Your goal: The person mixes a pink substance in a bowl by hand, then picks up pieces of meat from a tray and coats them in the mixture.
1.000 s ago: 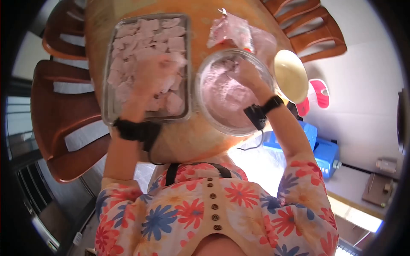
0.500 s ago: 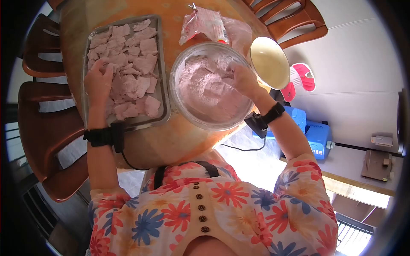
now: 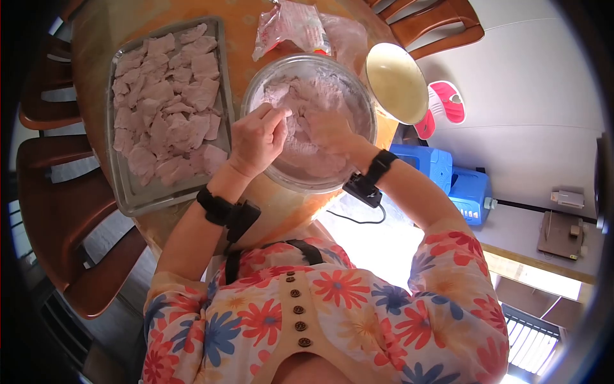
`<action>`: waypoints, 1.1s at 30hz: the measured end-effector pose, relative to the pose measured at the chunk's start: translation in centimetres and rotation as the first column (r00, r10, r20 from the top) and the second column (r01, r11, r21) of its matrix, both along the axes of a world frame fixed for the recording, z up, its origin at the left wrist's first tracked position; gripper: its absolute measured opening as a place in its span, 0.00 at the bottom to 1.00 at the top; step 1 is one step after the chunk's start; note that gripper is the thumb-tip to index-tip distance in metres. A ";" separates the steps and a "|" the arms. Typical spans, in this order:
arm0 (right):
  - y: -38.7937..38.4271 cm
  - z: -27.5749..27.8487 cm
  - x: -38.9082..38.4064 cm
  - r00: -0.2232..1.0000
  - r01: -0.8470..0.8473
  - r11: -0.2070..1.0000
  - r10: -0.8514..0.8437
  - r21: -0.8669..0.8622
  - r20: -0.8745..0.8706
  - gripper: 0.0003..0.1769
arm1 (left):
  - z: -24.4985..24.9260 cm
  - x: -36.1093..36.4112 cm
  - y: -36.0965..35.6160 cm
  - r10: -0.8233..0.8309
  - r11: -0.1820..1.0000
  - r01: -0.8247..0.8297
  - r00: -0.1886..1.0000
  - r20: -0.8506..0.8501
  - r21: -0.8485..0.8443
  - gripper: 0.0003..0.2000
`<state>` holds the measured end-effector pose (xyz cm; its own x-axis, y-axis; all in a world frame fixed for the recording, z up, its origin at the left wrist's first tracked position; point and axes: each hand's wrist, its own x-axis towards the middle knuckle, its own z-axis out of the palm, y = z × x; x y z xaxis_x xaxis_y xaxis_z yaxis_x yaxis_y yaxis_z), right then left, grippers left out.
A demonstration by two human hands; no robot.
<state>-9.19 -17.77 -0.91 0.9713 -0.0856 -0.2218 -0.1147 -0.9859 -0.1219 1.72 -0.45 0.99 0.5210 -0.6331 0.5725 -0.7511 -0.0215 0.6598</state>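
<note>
A round metal bowl (image 3: 254,82) holds pale pinkish powder (image 3: 320,89) and some coated pieces. My right hand (image 3: 334,131) is down in the powder, its fingers buried and blurred. Over the bowl's left rim is my left hand (image 3: 259,137), fingers curled with thumb and fingertips close together; whether anything is between them is hard to make out. To the left, a rectangular metal tray (image 3: 137,200) carries several flat, powder-coated pieces (image 3: 169,102) laid close together and overlapping.
A cream-coloured empty bowl (image 3: 398,83) stands right of the metal bowl. Behind lies an opened plastic bag (image 3: 294,29). Wooden chairs (image 3: 57,211) stand along the table's left side. Blue containers (image 3: 470,195) and pink slippers (image 3: 448,102) are on the right.
My left hand has moved right, from the tray to the metal bowl's left rim. My right hand has gone lower and leftward into the powder. The view has shifted slightly.
</note>
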 end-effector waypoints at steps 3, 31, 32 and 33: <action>1.6 0.1 0.8 0.979 0.181 0.981 -0.174 0.063 -0.104 0.18 | -0.1 0.1 0.1 0.002 0.999 -0.002 1.000 0.014 0.032 0.07; 1.8 4.6 -1.3 0.966 0.201 0.932 -0.239 0.302 0.095 0.19 | -0.6 0.1 -0.1 0.006 0.995 -0.018 0.993 0.119 0.100 0.06; 1.3 4.7 -0.9 0.966 0.202 0.932 -0.240 0.300 0.094 0.19 | -0.8 0.1 -0.1 0.006 0.993 -0.020 0.993 0.121 0.114 0.06; 1.1 5.1 -0.4 0.971 0.228 0.951 -0.238 0.209 0.023 0.17 | -0.8 0.1 -0.1 0.006 0.992 -0.022 0.992 0.123 0.127 0.05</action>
